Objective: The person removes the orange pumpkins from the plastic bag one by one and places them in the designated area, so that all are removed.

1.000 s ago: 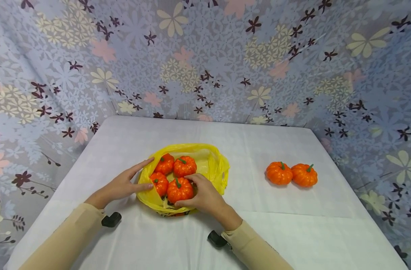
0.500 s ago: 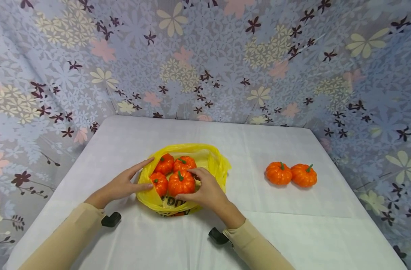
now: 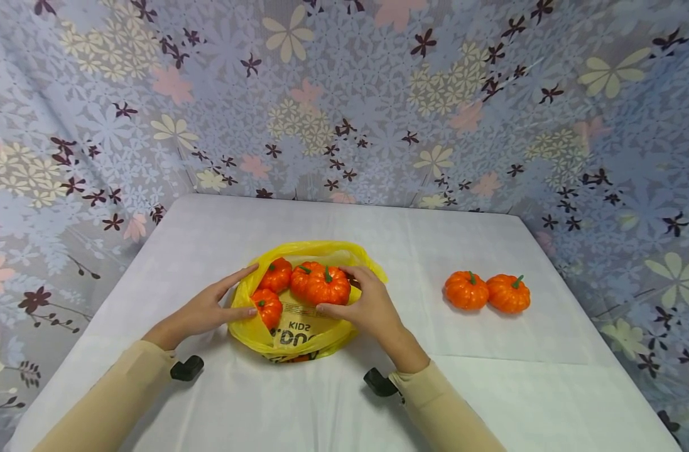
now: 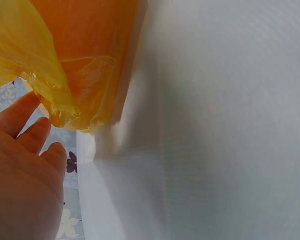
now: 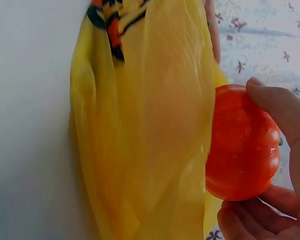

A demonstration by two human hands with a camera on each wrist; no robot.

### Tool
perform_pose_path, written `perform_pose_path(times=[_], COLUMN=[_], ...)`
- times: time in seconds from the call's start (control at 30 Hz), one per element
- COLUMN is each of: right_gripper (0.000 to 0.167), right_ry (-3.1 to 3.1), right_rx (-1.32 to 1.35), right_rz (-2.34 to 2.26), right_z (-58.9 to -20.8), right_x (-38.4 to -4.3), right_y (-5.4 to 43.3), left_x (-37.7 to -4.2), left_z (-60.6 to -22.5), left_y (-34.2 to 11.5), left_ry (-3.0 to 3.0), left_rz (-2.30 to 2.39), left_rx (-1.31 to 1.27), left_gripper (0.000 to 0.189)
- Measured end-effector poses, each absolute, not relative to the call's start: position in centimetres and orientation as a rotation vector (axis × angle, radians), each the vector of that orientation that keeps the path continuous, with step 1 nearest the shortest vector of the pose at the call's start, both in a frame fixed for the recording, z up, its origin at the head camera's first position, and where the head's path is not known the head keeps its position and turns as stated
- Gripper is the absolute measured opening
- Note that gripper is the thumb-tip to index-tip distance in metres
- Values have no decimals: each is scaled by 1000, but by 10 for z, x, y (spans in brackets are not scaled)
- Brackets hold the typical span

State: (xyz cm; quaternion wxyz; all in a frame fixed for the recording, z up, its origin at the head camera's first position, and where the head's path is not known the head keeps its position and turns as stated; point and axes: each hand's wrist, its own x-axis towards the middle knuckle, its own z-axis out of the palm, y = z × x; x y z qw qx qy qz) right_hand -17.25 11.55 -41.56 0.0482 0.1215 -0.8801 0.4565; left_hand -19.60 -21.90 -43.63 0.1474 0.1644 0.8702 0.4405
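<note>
A yellow plastic bag (image 3: 361, 257) lies on the table with its mouth spread wide. My right hand (image 3: 378, 307) grips a small orange toy pumpkin (image 3: 328, 287) with a green stem, thumb and fingers on its opposite sides. In the right wrist view, that pumpkin shows past the bag's edge. Three more pumpkins sit inside the bag: one at the back left (image 3: 276, 275), one at the front left (image 3: 267, 307), and one (image 3: 302, 279) partly covered by the held pumpkin. At the bag's left rim, my left hand (image 3: 208, 307) rests with thumb and fingers spread, fairly straight.
Two more pumpkins, a left one (image 3: 466, 290) and a right one (image 3: 509, 294), stand side by side on the white-covered table (image 3: 434, 238), right of the bag. A floral curtain (image 3: 344, 100) hangs behind the table.
My right hand has moved right and slightly back with the gripped pumpkin, from the bag's front toward its right side. Printing inside the bag is now uncovered. The left hand has stayed still.
</note>
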Motion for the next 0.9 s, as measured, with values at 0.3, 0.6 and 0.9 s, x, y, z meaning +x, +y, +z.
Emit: perform_pose_path(times=[0.3,0.6,0.9], right_gripper=[82,80,83], right_ry=[-2645,-2573,-2560], right_rx=[293,239,130], right_rz=[1366,1389,1344], right_z=[-414,-416,-416], right_x=[-177,-180,-181], right_y=[138,166,196], left_x=[-195,-193,-193], left_z=[-435,-433,-433], left_y=[-220,-219,-218], left_ry=[2512,2515,2522], left_rz=[1261,1262,1262], left_rx=[475,471,470], left_gripper=[86,86,87])
